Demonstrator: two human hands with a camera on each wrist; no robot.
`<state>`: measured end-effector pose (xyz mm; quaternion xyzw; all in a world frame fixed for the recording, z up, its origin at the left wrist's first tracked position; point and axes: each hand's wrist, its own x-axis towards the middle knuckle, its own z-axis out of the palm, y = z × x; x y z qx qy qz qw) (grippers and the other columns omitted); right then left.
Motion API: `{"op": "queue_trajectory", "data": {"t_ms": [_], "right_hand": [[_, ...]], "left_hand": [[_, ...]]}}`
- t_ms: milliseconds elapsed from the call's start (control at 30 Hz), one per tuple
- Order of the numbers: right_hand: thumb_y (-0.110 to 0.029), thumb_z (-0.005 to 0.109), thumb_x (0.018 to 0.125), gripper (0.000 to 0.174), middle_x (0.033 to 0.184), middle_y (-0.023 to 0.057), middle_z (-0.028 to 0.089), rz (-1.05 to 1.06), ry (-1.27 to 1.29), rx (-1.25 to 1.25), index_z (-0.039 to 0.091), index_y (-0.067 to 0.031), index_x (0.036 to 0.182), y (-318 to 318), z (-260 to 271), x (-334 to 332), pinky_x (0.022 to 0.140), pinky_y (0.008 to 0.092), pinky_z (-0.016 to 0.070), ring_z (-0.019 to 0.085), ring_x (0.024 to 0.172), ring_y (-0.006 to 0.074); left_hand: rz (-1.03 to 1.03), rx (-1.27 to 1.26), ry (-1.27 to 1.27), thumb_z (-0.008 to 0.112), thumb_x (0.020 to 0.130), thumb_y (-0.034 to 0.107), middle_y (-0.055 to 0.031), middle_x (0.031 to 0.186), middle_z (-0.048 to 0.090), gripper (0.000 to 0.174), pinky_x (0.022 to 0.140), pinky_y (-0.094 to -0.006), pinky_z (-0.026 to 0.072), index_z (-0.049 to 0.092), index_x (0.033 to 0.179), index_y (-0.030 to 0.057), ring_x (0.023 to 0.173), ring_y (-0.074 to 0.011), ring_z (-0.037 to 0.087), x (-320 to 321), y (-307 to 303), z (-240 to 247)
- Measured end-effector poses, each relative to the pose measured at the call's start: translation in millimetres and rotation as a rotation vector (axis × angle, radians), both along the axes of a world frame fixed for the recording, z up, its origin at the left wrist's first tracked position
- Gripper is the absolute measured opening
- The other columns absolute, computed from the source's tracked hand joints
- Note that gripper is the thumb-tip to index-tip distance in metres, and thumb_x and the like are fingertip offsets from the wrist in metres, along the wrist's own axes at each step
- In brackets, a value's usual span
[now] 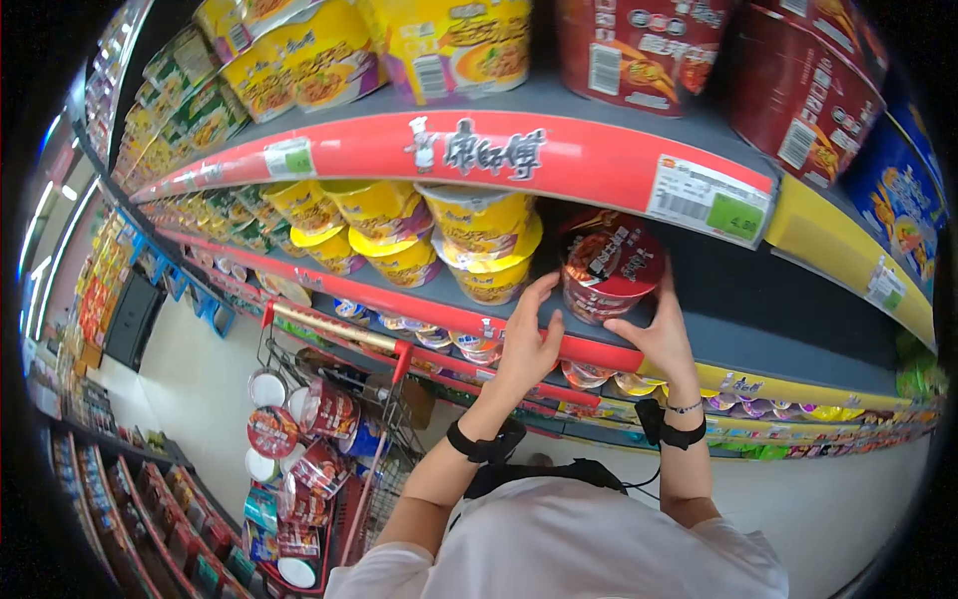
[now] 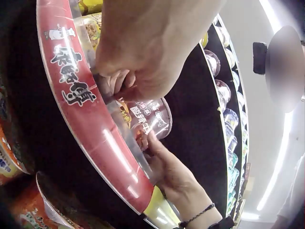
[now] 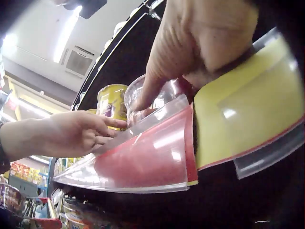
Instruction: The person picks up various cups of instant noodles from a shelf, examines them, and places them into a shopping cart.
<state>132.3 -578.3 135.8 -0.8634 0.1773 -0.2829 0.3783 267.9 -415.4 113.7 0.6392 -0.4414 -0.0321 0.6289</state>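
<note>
A dark red instant noodle bowl [image 1: 611, 262] stands near the front of the lower shelf [image 1: 778, 334], its printed lid tipped into view. My right hand [image 1: 662, 334] holds its right side, thumb across the front and fingers reaching behind. At the bowl's left side is my left hand [image 1: 529, 344], fingers extended toward it. In the right wrist view, the right thumb lies against the bowl [image 3: 164, 93], while the left hand [image 3: 83, 130] reaches in with straight fingers. The left hand [image 2: 143, 52] covers part of the bowl [image 2: 155, 117] in the left wrist view.
Stacked yellow noodle bowls [image 1: 484, 235] stand left of the red one. Overhead runs the upper shelf's red price strip [image 1: 349, 140], with dark red tubs [image 1: 644, 50] above it. A shopping cart [image 1: 374, 339] with several noodle bowls stands at the lower left.
</note>
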Motion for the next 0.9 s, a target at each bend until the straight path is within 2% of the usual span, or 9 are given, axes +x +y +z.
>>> {"op": "queue_trajectory", "data": {"t_ms": [100, 200, 300, 400, 500, 633, 733, 833, 900], "right_hand": [[-0.037, 0.082, 0.068, 0.119, 0.157, 0.0223, 0.014, -0.032, -0.286, 0.024, 0.006, 0.0015, 0.152, -1.2, -10.9, -5.5, 0.117, 0.0381, 0.0157, 0.018, 0.145, 0.0305], [-0.028, 0.048, 0.095, 0.074, 0.157, 0.0186, 0.017, -0.073, -0.360, -0.052, 0.010, -0.0032, 0.153, -1.2, -13.4, -8.8, 0.118, 0.0399, 0.0104, 0.018, 0.145, 0.0278], [-0.026, 0.040, 0.101, 0.058, 0.151, 0.0187, 0.031, -0.238, -0.415, -0.180, 0.023, 0.0023, 0.148, -11.7, -25.7, -6.5, 0.116, 0.0407, 0.0161, 0.028, 0.140, 0.0292], [-0.013, 0.052, 0.097, 0.048, 0.138, 0.0234, 0.045, -0.320, -0.646, -0.237, 0.035, 0.0079, 0.137, 6.1, -17.7, -1.8, 0.107, 0.0427, 0.0355, 0.046, 0.127, 0.0311], [-0.011, 0.053, 0.096, 0.043, 0.131, 0.0231, 0.049, -0.397, -0.718, -0.374, 0.039, 0.0100, 0.130, 34.0, -22.5, -1.4, 0.103, 0.0447, 0.0402, 0.050, 0.119, 0.0319], [-0.007, 0.052, 0.092, 0.035, 0.123, 0.0207, 0.051, -0.103, -0.758, -0.056, 0.043, 0.0084, 0.122, 119.2, -47.9, 16.4, 0.098, 0.0417, 0.0430, 0.052, 0.111, 0.0301], [-0.004, 0.060, 0.085, 0.038, 0.125, 0.0186, 0.050, 0.303, -0.444, 0.258, 0.049, 0.0029, 0.120, 196.4, -54.6, 30.9, 0.097, 0.0388, 0.0429, 0.051, 0.113, 0.0276], [-0.002, 0.067, 0.080, 0.038, 0.127, 0.0177, 0.049, 0.618, -0.141, 0.029, 0.056, -0.0007, 0.116, 243.5, -42.9, 40.6, 0.096, 0.0382, 0.0436, 0.054, 0.109, 0.0301], [-0.003, 0.068, 0.080, 0.038, 0.127, 0.0177, 0.049, 0.719, -0.112, 0.026, 0.057, -0.0004, 0.116, 266.3, -32.2, 47.5, 0.095, 0.0381, 0.0445, 0.055, 0.107, 0.0310]], "left_hand": [[0.072, -0.112, -0.131, 0.052, 0.088, -0.005, -0.0173, 0.129, 0.055, 0.035, 0.101, -0.0378, 0.0429, 0.051, 0.123, -0.0008, 0.121, -0.0298, 0.054, -6.9, 12.9, -10.8], [0.222, -0.159, -0.187, 0.054, 0.088, -0.006, -0.0169, 0.126, 0.056, 0.031, 0.097, -0.0377, 0.0446, 0.054, 0.119, 0.0003, 0.118, -0.0301, 0.055, -17.1, 39.8, -24.0], [0.362, -0.152, -0.110, 0.057, 0.085, -0.007, -0.0148, 0.120, 0.058, 0.032, 0.096, -0.0374, 0.0435, 0.055, 0.116, 0.0004, 0.114, -0.0294, 0.056, -18.3, 70.2, -43.7], [0.480, -0.079, -0.025, 0.057, 0.085, -0.004, -0.0130, 0.119, 0.058, 0.033, 0.096, -0.0359, 0.0430, 0.056, 0.118, 0.0028, 0.114, -0.0285, 0.055, -16.8, 116.3, -61.3], [0.716, -0.027, 0.016, 0.058, 0.084, -0.003, -0.0125, 0.118, 0.059, 0.035, 0.095, -0.0360, 0.0432, 0.056, 0.118, 0.0038, 0.113, -0.0283, 0.055, -11.4, 167.9, -89.2], [1.087, 0.160, -0.087, 0.062, 0.074, -0.005, -0.0188, 0.126, 0.049, 0.048, 0.101, -0.0428, 0.0362, 0.050, 0.120, 0.0034, 0.119, -0.0366, 0.046, 11.4, 245.9, -103.4], [1.305, 0.283, -0.010, 0.066, 0.078, 0.001, -0.0257, 0.142, 0.030, 0.066, 0.109, -0.0450, 0.0294, 0.036, 0.137, 0.0032, 0.131, -0.0453, 0.033, 35.6, 291.5, -123.6], [1.203, 0.401, -0.022, 0.069, 0.082, 0.009, -0.0283, 0.150, 0.019, 0.070, 0.109, -0.0480, 0.0308, 0.032, 0.141, 0.0030, 0.136, -0.0479, 0.027, 69.0, 339.4, -145.6], [1.135, 0.476, 0.043, 0.066, 0.085, 0.012, -0.0260, 0.145, 0.033, 0.055, 0.104, -0.0459, 0.0374, 0.044, 0.135, 0.0024, 0.129, -0.0446, 0.039, 82.7, 356.1, -155.1]]}}
